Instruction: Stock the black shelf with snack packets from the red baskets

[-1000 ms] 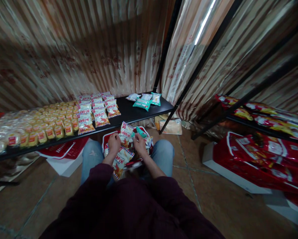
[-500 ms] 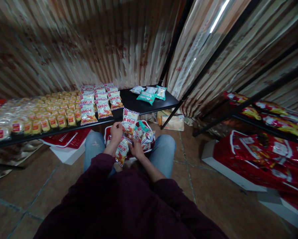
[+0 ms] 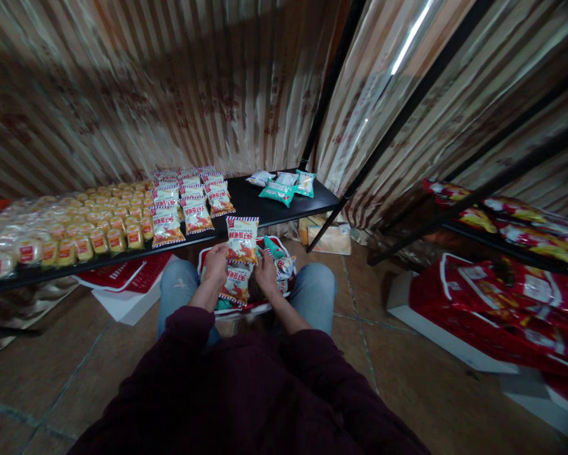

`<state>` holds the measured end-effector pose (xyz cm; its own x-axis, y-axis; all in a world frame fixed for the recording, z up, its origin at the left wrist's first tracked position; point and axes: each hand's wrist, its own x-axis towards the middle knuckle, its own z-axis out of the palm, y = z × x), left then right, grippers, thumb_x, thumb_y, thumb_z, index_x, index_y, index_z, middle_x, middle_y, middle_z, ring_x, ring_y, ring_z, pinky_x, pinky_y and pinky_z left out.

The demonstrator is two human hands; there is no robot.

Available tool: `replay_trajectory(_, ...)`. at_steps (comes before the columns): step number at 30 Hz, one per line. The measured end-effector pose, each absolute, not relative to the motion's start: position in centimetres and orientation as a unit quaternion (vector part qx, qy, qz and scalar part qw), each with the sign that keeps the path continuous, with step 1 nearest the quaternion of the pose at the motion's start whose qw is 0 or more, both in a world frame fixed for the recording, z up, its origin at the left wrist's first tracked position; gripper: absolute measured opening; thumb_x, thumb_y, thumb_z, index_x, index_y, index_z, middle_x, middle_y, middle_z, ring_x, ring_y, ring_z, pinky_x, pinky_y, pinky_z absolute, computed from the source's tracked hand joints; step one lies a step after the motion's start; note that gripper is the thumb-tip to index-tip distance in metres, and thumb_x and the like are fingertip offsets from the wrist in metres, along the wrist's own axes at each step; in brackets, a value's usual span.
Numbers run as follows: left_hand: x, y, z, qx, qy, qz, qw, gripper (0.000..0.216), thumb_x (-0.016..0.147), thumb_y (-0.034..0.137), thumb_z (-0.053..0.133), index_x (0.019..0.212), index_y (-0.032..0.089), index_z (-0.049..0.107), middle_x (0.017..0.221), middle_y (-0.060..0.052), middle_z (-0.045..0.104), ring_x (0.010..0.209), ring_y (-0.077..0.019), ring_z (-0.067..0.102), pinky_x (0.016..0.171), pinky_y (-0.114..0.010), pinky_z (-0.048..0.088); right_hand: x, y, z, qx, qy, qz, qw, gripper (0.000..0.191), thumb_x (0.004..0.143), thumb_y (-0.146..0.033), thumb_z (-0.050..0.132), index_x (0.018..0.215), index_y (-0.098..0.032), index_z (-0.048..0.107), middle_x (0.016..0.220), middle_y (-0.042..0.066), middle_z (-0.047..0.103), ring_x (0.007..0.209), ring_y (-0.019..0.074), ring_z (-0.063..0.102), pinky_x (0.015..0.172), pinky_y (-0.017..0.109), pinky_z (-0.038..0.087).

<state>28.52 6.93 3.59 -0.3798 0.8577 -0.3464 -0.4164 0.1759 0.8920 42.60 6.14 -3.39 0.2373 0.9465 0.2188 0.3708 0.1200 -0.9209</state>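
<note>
My left hand (image 3: 216,263) and my right hand (image 3: 266,273) hold one orange snack packet (image 3: 242,239) upright between them, each gripping a lower edge. A second packet of the same kind (image 3: 236,284) sits just below, resting against my left hand in the red basket (image 3: 258,308) between my knees. The basket also holds teal and white packets (image 3: 281,259). Ahead, a low black shelf (image 3: 255,205) carries rows of matching orange packets (image 3: 189,205).
Small yellow cakes (image 3: 98,230) and wrapped buns (image 3: 4,256) fill the shelf's left part; a few teal and white packets (image 3: 284,186) lie at its right end. Red bags (image 3: 501,297) lie on a white box at right. Another red basket (image 3: 122,281) is under the shelf.
The packet in my left hand has been lifted upright, and my right hand has come up from the basket to grip its other side.
</note>
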Motion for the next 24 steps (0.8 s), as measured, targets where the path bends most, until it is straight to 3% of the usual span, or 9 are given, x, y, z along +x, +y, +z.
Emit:
replay_trajectory(4,28.5,6.4,3.6,0.233,0.547,0.607,0.527,0.028,0.050,0.032,0.072,0.072,0.016,0.064,0.064,0.001,0.063,0.059,-0.0127,0.057,0.063,-0.028,0.046,42.9,5.9,-0.7,-0.510,-0.387,0.504,0.580,0.041,0.087,-0.051,0.043,0.108,-0.022,0.062,0.098,0.005,0.071,0.095,0.0206,0.064,0.088,0.039,0.052)
replay_trajectory(7,29.0,5.9,3.8,0.280,0.534,0.599,0.527,0.026,0.053,0.034,0.072,0.070,0.016,0.064,0.065,0.001,0.063,0.061,-0.0128,0.057,0.066,-0.028,0.046,42.4,5.7,1.6,-0.427,-0.315,0.613,0.585,0.042,0.081,-0.058,0.055,0.103,-0.023,0.063,0.092,0.003,0.072,0.090,0.0206,0.068,0.080,0.036,0.055)
replay_trajectory(10,29.4,5.4,4.1,0.327,0.552,0.587,0.494,0.021,0.061,0.034,0.069,0.074,0.017,0.065,0.072,-0.002,0.066,0.068,-0.0154,0.060,0.071,-0.030,0.047,41.6,5.5,2.8,-0.416,-0.299,0.613,0.601,0.038,0.073,-0.054,0.066,0.094,-0.022,0.062,0.088,0.002,0.073,0.085,0.0195,0.069,0.077,0.034,0.056)
replay_trajectory(15,29.5,4.6,5.0,0.407,0.570,0.608,0.374,0.028,0.068,0.027,0.070,0.095,0.020,0.065,0.098,-0.007,0.069,0.093,-0.0191,0.063,0.089,-0.032,0.046,41.0,5.2,3.1,-0.426,-0.313,0.588,0.612,0.039,0.071,-0.054,0.067,0.092,-0.022,0.061,0.088,0.002,0.073,0.079,0.0191,0.069,0.073,0.033,0.056)
replay_trajectory(19,29.7,4.6,5.9,0.342,0.522,0.601,0.499,0.033,0.070,0.039,0.070,0.096,0.019,0.065,0.096,-0.007,0.071,0.088,-0.0208,0.066,0.083,-0.035,0.051,41.3,5.1,3.2,-0.407,-0.372,0.610,0.569,0.044,0.072,-0.057,0.065,0.098,-0.021,0.063,0.087,0.002,0.073,0.081,0.0204,0.069,0.076,0.035,0.056)
replay_trajectory(24,29.9,4.5,5.8,0.266,0.481,0.599,0.582,0.038,0.056,0.039,0.079,0.084,0.016,0.066,0.082,-0.005,0.072,0.074,-0.0192,0.068,0.074,-0.033,0.054,41.8,5.0,3.2,-0.431,-0.425,0.573,0.552,0.041,0.075,-0.059,0.062,0.095,-0.023,0.066,0.092,0.003,0.072,0.089,0.0214,0.067,0.082,0.037,0.054)
